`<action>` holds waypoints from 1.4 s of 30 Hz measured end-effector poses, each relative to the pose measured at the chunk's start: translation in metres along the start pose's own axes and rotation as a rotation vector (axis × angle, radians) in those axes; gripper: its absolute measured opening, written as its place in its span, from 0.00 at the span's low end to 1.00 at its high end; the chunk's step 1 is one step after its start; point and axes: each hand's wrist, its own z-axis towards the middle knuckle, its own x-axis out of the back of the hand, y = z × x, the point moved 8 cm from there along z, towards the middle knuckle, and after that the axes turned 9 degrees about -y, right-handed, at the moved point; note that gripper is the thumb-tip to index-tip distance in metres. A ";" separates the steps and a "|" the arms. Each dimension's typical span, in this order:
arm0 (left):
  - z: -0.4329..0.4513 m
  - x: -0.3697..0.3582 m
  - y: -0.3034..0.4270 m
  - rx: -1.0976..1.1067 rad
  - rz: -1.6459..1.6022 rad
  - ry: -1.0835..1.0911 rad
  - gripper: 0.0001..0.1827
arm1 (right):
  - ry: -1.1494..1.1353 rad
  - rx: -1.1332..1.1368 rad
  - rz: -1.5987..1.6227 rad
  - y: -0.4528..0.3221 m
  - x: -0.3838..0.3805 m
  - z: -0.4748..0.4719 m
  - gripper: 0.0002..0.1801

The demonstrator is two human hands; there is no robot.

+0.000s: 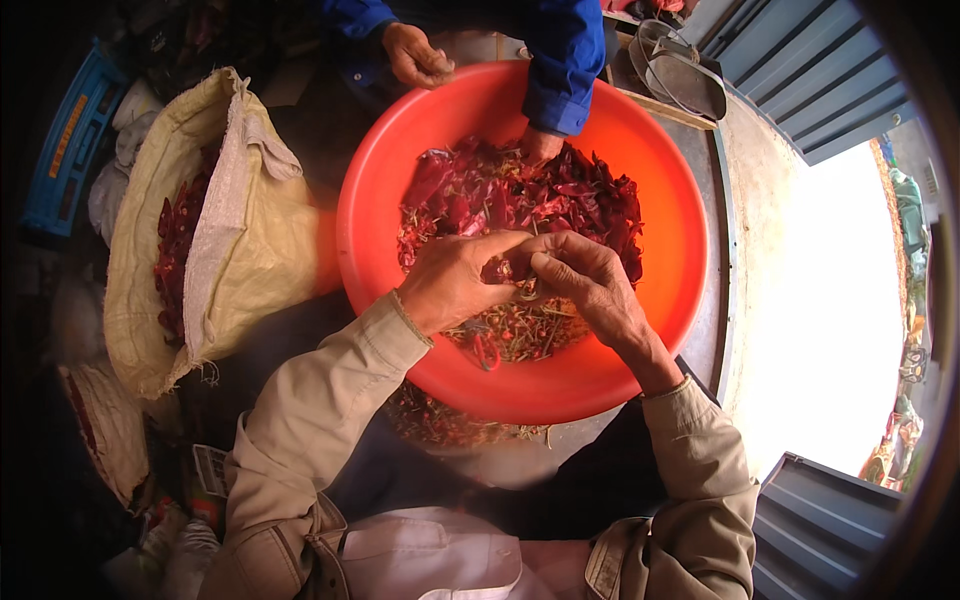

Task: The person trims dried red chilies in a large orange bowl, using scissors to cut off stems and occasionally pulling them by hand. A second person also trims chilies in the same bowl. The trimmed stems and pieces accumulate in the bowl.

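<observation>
A large red plastic basin (667, 300) stands before me, holding a heap of dried red chili peppers (487, 184). Chili stems and loose seeds (517, 334) lie in its near part. Above them my left hand (457, 281) grips a dried chili (498, 271) between thumb and fingers. My right hand (589, 277) meets it from the other side, its thumb and fingertips pinched at the chili's end; what exactly they pinch is partly hidden. Red scissor handles (486, 351) show among the stems.
Across the basin, a co-worker in blue sleeves has one hand (541, 146) in the chilies and the other hand (416, 56) over the rim. An open woven sack (262, 232) of chilies stands at left. Stems litter the floor (457, 420). A metal dustpan (682, 79) sits at upper right.
</observation>
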 end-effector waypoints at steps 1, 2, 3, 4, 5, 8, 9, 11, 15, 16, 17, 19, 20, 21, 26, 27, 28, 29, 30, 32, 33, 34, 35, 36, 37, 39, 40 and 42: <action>0.000 -0.002 0.000 -0.006 0.004 -0.006 0.35 | -0.007 0.001 -0.017 -0.001 0.000 -0.001 0.17; 0.001 -0.002 0.001 -0.031 -0.001 -0.004 0.35 | -0.015 -0.003 -0.027 -0.002 0.000 -0.003 0.18; 0.003 -0.003 0.001 -0.041 -0.006 -0.010 0.34 | -0.028 0.003 -0.033 -0.004 0.000 -0.003 0.19; 0.004 -0.004 0.001 -0.046 -0.015 -0.020 0.33 | -0.002 -0.002 -0.073 -0.004 0.002 -0.006 0.21; 0.005 -0.004 -0.002 -0.018 -0.047 -0.018 0.30 | 0.010 0.004 -0.074 -0.007 0.005 -0.007 0.20; 0.006 -0.004 -0.006 0.020 -0.130 0.004 0.22 | 0.050 0.014 -0.063 -0.011 0.009 -0.010 0.17; 0.006 -0.002 -0.004 -0.008 -0.146 0.029 0.21 | 0.056 0.049 -0.096 -0.014 0.007 -0.010 0.17; 0.007 -0.002 -0.004 -0.048 -0.242 0.056 0.20 | 0.113 0.072 -0.182 -0.015 0.006 -0.012 0.19; 0.010 -0.016 -0.018 0.026 -0.465 -0.026 0.22 | 0.149 0.363 -0.567 -0.037 -0.006 -0.016 0.23; 0.010 -0.019 -0.024 0.079 -0.483 -0.056 0.23 | 0.159 0.394 -0.583 -0.038 -0.006 -0.017 0.24; 0.010 -0.020 -0.023 0.052 -0.429 -0.065 0.21 | 0.176 0.383 -0.600 -0.037 -0.004 -0.018 0.25; 0.011 -0.021 -0.020 0.023 -0.298 -0.072 0.18 | 0.188 0.381 -0.627 -0.036 -0.003 -0.019 0.26; 0.011 -0.020 -0.018 0.019 -0.229 -0.061 0.19 | 0.194 0.368 -0.653 -0.034 -0.003 -0.019 0.27; 0.011 -0.019 -0.017 0.026 -0.152 -0.051 0.20 | 0.179 0.377 -0.686 -0.035 -0.005 -0.021 0.26; 0.011 -0.020 -0.014 0.066 -0.052 -0.096 0.22 | 0.227 0.373 -0.715 -0.036 -0.014 -0.021 0.15; 0.010 -0.021 -0.015 0.088 -0.019 -0.109 0.22 | 0.237 0.390 -0.656 -0.036 -0.014 -0.021 0.14; 0.010 -0.022 -0.015 0.094 0.023 -0.110 0.21 | 0.264 0.406 -0.672 -0.037 -0.014 -0.022 0.13; 0.009 -0.020 -0.016 0.088 -0.005 -0.092 0.21 | 0.259 0.424 -0.702 -0.038 -0.016 -0.022 0.13; 0.009 -0.022 -0.017 0.090 -0.038 -0.107 0.21 | 0.256 0.441 -0.719 -0.039 -0.016 -0.022 0.12; 0.008 -0.023 -0.016 0.066 -0.054 -0.112 0.21 | 0.244 0.489 -0.794 -0.040 -0.017 -0.024 0.12; 0.008 -0.021 -0.011 0.001 -0.102 -0.086 0.21 | 0.236 0.523 -0.807 -0.039 -0.018 -0.024 0.13; 0.006 -0.023 -0.012 0.038 -0.098 -0.116 0.21 | 0.184 0.566 -0.861 -0.040 -0.021 -0.027 0.14; 0.004 -0.025 -0.016 0.091 -0.093 -0.159 0.21 | 0.151 0.504 -0.900 -0.034 -0.021 -0.024 0.14; 0.005 -0.022 -0.010 0.040 -0.061 -0.123 0.21 | 0.155 0.569 -0.934 -0.035 -0.022 -0.024 0.12; 0.003 -0.022 -0.012 0.087 -0.058 -0.146 0.20 | 0.162 0.541 -0.950 -0.032 -0.022 -0.023 0.10; 0.003 -0.024 -0.013 0.148 -0.053 -0.191 0.18 | 0.165 0.541 -0.919 -0.032 -0.020 -0.021 0.07; 0.005 -0.021 -0.008 0.103 -0.062 -0.166 0.18 | 0.192 0.472 -0.867 -0.029 -0.016 -0.020 0.06; 0.008 -0.019 0.000 0.018 -0.084 -0.119 0.16 | 0.241 0.313 -0.740 -0.022 -0.007 -0.017 0.07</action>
